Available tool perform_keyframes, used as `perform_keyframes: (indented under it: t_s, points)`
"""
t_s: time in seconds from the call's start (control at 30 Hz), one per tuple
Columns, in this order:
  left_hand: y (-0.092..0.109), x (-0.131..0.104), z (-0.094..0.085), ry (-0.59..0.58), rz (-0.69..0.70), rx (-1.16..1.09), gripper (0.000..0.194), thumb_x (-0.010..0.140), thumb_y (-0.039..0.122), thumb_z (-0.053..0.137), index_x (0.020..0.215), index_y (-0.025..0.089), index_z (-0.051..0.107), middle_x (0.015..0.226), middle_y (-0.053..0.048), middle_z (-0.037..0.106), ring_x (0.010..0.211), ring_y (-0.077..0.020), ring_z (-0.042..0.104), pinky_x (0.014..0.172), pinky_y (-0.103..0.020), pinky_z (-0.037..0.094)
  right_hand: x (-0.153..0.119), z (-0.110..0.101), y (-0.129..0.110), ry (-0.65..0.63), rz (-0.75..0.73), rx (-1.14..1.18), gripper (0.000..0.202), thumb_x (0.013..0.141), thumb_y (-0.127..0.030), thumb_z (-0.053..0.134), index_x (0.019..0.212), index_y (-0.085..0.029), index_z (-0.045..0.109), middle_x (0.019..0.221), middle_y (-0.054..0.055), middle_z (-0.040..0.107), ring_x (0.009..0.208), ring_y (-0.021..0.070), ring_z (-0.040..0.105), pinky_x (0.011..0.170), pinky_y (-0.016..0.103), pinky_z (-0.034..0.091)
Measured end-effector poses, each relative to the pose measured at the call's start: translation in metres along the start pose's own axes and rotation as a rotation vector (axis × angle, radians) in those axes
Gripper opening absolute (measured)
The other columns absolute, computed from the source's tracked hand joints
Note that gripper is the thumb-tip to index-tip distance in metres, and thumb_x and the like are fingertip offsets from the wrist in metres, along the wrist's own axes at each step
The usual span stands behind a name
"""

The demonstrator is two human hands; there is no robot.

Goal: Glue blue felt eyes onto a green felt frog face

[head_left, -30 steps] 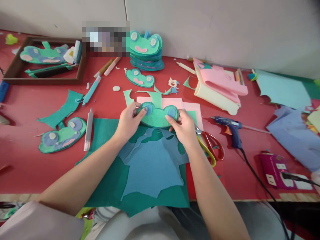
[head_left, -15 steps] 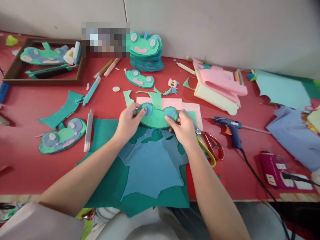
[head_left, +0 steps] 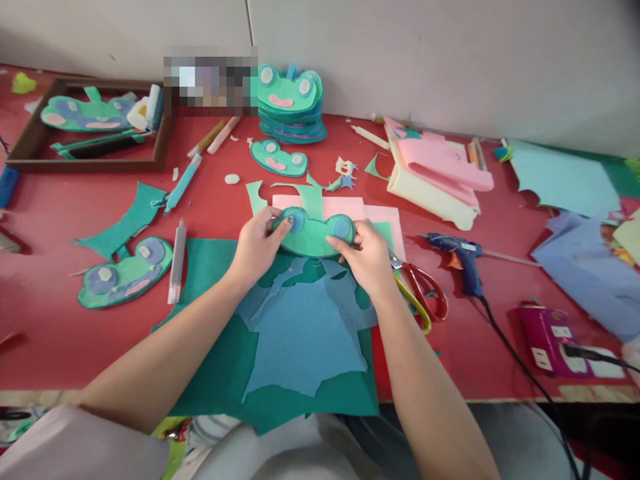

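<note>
Head view: the green frog-face felt piece with blue round eyes (head_left: 314,235), likely light, soft and bendable, is pinched at its left and right edges by the left hand (head_left: 259,245) and right hand (head_left: 369,257), above the jagged blue felt sheet (head_left: 307,333).

One held frog face (head_left: 313,237); one scissors (head_left: 410,272); one glue gun (head_left: 469,259); one tray (head_left: 85,163); one socket box (head_left: 543,333); stacked faces (head_left: 293,127), uncountable.

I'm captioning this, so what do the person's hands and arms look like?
The left hand and right hand wear no gloves or visible rings; the left thumbnail looks dark. A pale sleeve ends near the left elbow; the right arm shows none.
</note>
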State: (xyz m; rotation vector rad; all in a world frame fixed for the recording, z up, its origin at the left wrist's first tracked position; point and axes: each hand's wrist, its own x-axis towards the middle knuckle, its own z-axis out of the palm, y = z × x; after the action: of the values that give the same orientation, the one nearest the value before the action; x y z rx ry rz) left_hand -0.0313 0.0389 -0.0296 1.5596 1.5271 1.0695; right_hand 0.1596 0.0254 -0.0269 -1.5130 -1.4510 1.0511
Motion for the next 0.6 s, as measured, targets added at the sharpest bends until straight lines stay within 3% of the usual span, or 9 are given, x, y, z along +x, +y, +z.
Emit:
perform_keyframes:
  t_s: [0.33, 0.6]
  points:
    - [-0.0022, 0.0005, 0.0005, -0.006, 0.003, -0.019, 0.016, 0.082, 0.034, 0.052, 0.075, 0.02, 0.052, 0.053, 0.006, 0.029, 0.049, -0.0085, 0.026, 0.046, -0.023, 0.021, 0.0002, -0.0007, 0.0003, -0.021, 0.003, 0.007, 0.028, 0.071, -0.045, 0.066, 0.08, -0.021, 0.055, 0.065, -0.003, 0.061, 0.048, 0.009, 0.053, 0.048, 0.022, 0.044]
    - [0.0002, -0.0001, 0.0003, 0.006, 0.008, 0.012, 0.014, 0.082, 0.032, 0.052, 0.075, 0.02, 0.051, 0.053, 0.006, 0.023, 0.048, -0.0087, 0.022, 0.046, -0.024, 0.019, 0.001, -0.0004, 0.0017, 0.011, -0.026, 0.111, 0.032, 0.081, -0.051, 0.051, 0.074, -0.021, 0.055, 0.06, -0.003, 0.045, 0.054, 0.0093, 0.047, 0.048, 0.021, 0.049]
